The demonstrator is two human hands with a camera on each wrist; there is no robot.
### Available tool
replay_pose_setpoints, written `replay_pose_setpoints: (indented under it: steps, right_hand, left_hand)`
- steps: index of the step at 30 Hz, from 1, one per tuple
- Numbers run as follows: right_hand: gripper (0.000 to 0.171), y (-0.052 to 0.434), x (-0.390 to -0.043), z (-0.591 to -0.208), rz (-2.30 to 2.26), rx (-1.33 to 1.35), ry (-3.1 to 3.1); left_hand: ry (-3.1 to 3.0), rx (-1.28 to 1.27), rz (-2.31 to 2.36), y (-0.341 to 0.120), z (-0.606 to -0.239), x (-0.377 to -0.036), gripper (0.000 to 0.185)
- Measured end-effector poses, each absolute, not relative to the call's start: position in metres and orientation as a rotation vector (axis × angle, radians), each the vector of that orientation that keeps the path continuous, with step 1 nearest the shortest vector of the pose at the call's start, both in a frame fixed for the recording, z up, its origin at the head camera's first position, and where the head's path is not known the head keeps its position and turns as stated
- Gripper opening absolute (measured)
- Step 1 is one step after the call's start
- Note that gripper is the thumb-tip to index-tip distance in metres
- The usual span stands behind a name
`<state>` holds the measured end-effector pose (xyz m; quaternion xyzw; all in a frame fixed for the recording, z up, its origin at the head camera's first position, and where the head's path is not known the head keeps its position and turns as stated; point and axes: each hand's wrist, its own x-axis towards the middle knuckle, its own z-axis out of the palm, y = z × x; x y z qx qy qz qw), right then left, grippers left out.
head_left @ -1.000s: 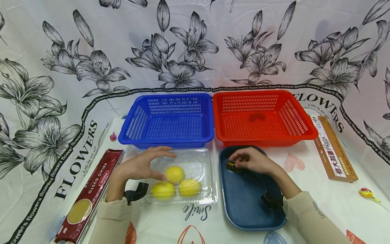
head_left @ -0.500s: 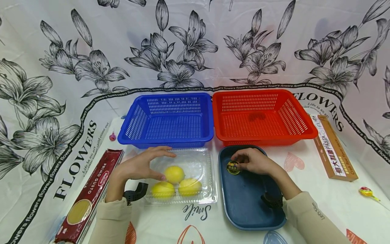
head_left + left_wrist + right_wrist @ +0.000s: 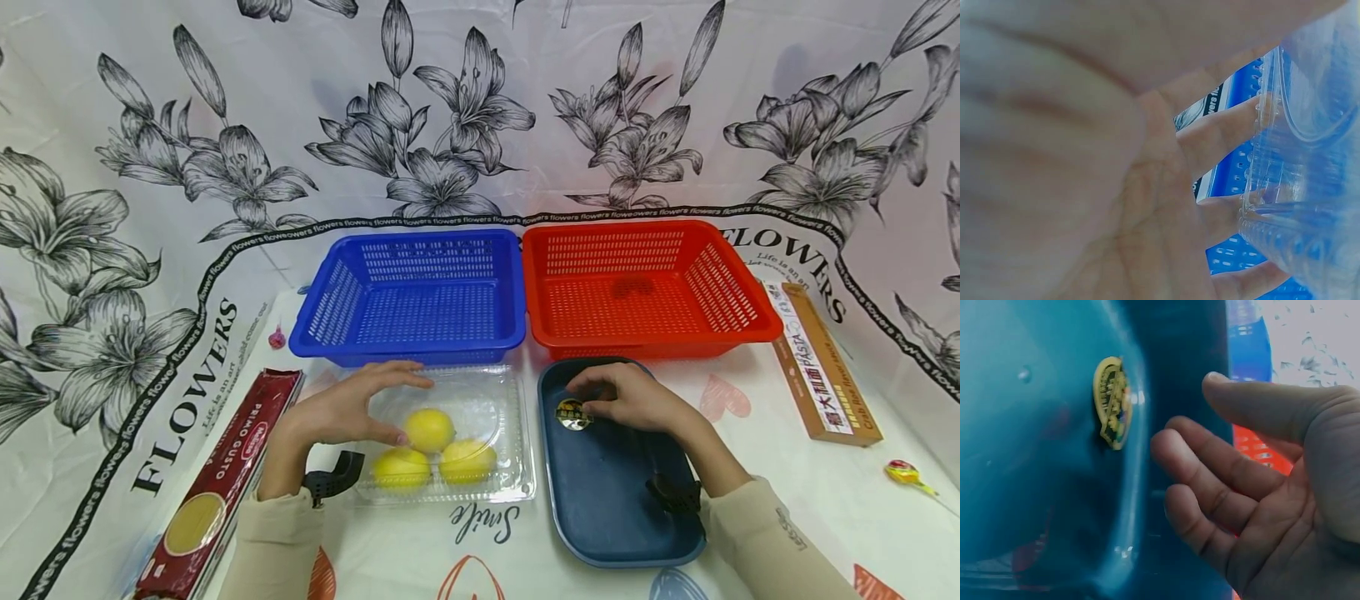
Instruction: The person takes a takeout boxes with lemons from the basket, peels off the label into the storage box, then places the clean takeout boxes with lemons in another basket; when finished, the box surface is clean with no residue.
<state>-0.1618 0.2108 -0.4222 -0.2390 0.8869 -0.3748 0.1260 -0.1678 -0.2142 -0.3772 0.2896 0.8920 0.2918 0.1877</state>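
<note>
Two slotted plastic baskets, blue (image 3: pixel 408 292) and red (image 3: pixel 645 283), stand side by side at the back of the cloth-covered worktop (image 3: pixel 825 500). Before them lie a smooth dark-blue tray (image 3: pixel 615 508) and a thin clear clamshell (image 3: pixel 480 400) with three lemons (image 3: pixel 429 429). The left hand (image 3: pixel 341 412) rests loose-fingered on the clamshell's lid; steadying means light pressure, since it flexes. The right hand (image 3: pixel 633 400), fingers relaxed and released, hovers just beside the round gold coin (image 3: pixel 573 413) lying flat on the tray.
</note>
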Motion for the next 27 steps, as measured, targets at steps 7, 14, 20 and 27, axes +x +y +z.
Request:
replay_pose_setpoints:
  steps: [7,14,20,27]
  right_hand:
    - [0.028,0.213,-0.158,-0.408,-1.2,-0.695,2.563]
    - [0.027,0.227,-0.155,-0.392,-1.365,-0.642,2.559]
    - [0.027,0.245,-0.152,-0.384,-1.411,-0.55,2.646]
    - [0.032,0.261,-0.147,-0.382,-1.459,-0.462,2.741]
  left_hand:
    - [2.508,0.799,0.819,-0.214,-0.377,-0.167,0.069]
    - [2.509,0.811,0.828,-0.214,-0.378,-0.167,0.069]
    - [2.51,0.804,0.825,-0.214,-0.377,-0.166,0.069]
    - [2.517,0.8,0.816,-0.215,-0.378,-0.166,0.068]
